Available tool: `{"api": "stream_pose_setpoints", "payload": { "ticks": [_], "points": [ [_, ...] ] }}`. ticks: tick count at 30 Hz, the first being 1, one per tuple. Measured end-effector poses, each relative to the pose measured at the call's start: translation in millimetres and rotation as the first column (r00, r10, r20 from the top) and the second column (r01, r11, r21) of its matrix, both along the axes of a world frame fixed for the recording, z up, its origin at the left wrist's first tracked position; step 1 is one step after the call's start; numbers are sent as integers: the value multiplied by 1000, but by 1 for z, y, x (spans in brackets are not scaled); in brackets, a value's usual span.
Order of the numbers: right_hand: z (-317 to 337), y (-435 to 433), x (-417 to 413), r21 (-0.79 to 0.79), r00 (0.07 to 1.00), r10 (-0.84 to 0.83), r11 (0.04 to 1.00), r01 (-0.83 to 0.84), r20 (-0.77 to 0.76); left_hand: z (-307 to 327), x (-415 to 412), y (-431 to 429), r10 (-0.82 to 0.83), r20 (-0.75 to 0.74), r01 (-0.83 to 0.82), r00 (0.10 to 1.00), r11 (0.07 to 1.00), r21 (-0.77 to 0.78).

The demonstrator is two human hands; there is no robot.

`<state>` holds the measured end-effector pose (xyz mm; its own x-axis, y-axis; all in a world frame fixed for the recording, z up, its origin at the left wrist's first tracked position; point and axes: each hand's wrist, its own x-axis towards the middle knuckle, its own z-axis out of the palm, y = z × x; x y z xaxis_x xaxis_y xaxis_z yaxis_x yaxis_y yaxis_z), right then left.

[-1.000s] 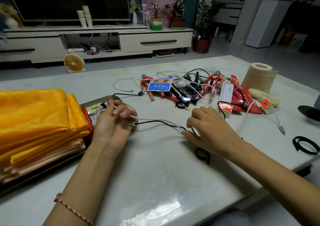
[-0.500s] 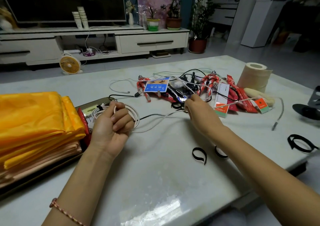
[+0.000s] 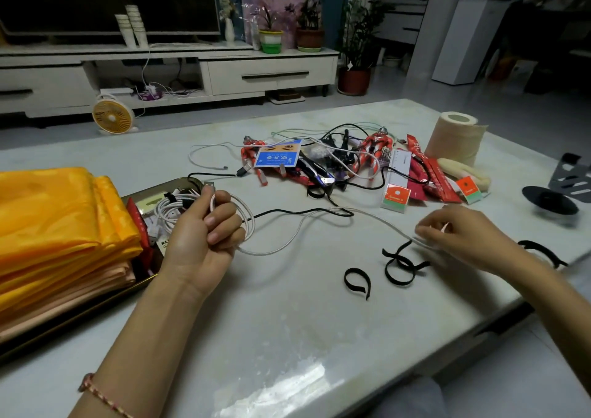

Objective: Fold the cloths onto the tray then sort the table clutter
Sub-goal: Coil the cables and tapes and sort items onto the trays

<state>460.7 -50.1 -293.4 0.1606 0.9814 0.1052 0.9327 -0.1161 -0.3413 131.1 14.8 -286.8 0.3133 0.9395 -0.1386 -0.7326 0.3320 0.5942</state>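
Observation:
Folded yellow and peach cloths (image 3: 54, 225) lie stacked on a dark tray (image 3: 96, 312) at the left. My left hand (image 3: 201, 235) grips a coil of white cable (image 3: 249, 222) beside the tray. The same white cable (image 3: 377, 219) runs right across the table to my right hand (image 3: 460, 235), which pinches its far stretch. A bundled white cable (image 3: 169, 208) and small packets lie in the tray's right end. A pile of clutter (image 3: 339, 161) with cables, red toy figures, a blue card and red packets sits at the table's middle back.
Black strap loops (image 3: 358, 281) (image 3: 401, 264) lie near my right hand, another (image 3: 540, 251) at the right edge. A tissue roll (image 3: 454, 136) and a black stand (image 3: 556, 193) are at the far right. A black cable (image 3: 297, 211) crosses the table.
My right hand has drawn the white cable out of the clutter pile, back toward me and to the right. My left hand keeps holding the coil by the tray.

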Motion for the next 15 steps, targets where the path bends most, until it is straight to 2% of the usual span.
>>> {"api": "stream_pose_setpoints", "payload": {
  "ticks": [2,5,9,12,15],
  "points": [
    [-2,-4,8,-123,998,-9,992,17,66,-3,-1,1,2,-4,-2,1000,1000,1],
    [-1,-3,11,-179,998,-12,984,21,55,1,-3,1,-17,3,17,1000,999,49],
    [5,7,4,-228,973,33,974,21,229,2,-4,-1,-32,14,31,999,997,66],
    [22,10,-12,-51,982,26,999,-17,185,-1,-5,2,-24,3,24,1000,999,25],
    [44,20,-30,209,959,38,973,-100,282,-1,-5,4,-38,8,38,999,999,1]
  ]
}}
